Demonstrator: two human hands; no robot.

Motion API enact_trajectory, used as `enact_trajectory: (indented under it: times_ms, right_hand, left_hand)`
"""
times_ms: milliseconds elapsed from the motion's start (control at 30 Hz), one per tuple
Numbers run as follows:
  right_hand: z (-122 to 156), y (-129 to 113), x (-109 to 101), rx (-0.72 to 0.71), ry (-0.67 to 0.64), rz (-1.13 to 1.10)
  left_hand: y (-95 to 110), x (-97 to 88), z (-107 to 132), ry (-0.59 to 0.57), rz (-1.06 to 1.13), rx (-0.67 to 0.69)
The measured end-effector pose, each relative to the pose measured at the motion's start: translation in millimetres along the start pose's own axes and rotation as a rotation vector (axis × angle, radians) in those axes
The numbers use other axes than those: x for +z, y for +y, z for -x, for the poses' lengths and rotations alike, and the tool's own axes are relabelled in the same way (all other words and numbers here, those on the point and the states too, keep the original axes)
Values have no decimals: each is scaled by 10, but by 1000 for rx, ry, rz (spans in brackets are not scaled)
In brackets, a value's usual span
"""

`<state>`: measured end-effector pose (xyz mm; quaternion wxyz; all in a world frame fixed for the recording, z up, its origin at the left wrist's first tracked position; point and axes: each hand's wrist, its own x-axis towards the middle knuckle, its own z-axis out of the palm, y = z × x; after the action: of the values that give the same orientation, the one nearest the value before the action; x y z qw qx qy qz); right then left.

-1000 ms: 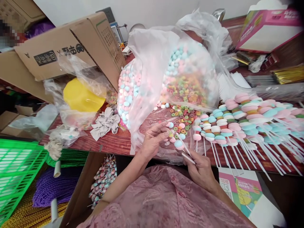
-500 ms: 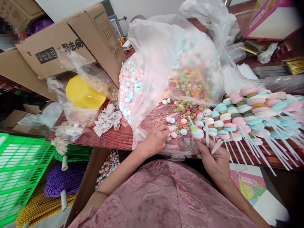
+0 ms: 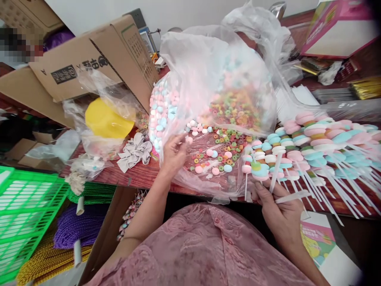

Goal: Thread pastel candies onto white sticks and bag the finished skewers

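My left hand [image 3: 174, 153] is at the mouth of a big clear plastic bag [image 3: 208, 71] full of pastel round candies [image 3: 162, 113] and colourful ring candies [image 3: 235, 107]; its fingers pinch a small pink candy. Loose candies [image 3: 220, 155] lie scattered on the plastic in front of the bag. My right hand [image 3: 278, 210] is closed round a white stick [image 3: 275, 176] with a stack of candies at its top, at the near end of a row of finished candy skewers [image 3: 315, 143]. A second white stick lies across that hand.
A cardboard box [image 3: 89, 67] leans at the back left, with a yellow lump in a plastic bag [image 3: 107, 119] and a grey cloth [image 3: 135, 151] below it. A green crate [image 3: 24, 214] and purple and yellow cord spools [image 3: 71, 226] sit lower left. A pink box [image 3: 342, 28] stands back right.
My left hand moved left and up from the loose candies to the bag mouth. My right hand carried the stick with candies rightward to the row of skewers.
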<state>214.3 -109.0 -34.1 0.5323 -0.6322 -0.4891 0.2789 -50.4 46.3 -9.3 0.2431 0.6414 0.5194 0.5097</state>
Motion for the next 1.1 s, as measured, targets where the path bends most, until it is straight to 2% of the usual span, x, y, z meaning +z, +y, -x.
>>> enact_trajectory:
  times_ms: [67,133,233,367,467,567,633,800,900,1100]
  right_hand:
    - [47,-19,5,-1,-15,0]
    - [81,-20,14,-2,-59,-18]
    - [88,9,59,-39,-160,-37]
    - [47,17,164,-106,-256,-47]
    - [17,-20,214,-187,-266,-40]
    - [4,-59,217,-240,-234,-8]
    - [6,-75,211,-245,-239,8]
    - [15,-104,240,-251,-263,-18]
    - [9,-125,277,-276,-275,-49]
    - [19,-176,355,-323,-295,-28]
  left_hand:
    - [-74,-169,-123,133,-80,-12]
    - [-97,-333,-155,178,-177,-25]
    - [-31,-441,-46,47,-332,11]
    - [78,-363,81,-103,-529,45]
    - [87,-323,17,-232,-695,14]
    - [68,-351,-67,-431,-892,-38]
    - [56,-383,-71,-514,-951,-53]
    - [32,-427,62,-542,-1009,-2]
    - [0,-408,124,-607,-1057,55]
    - [-118,-303,69,-631,-1101,82]
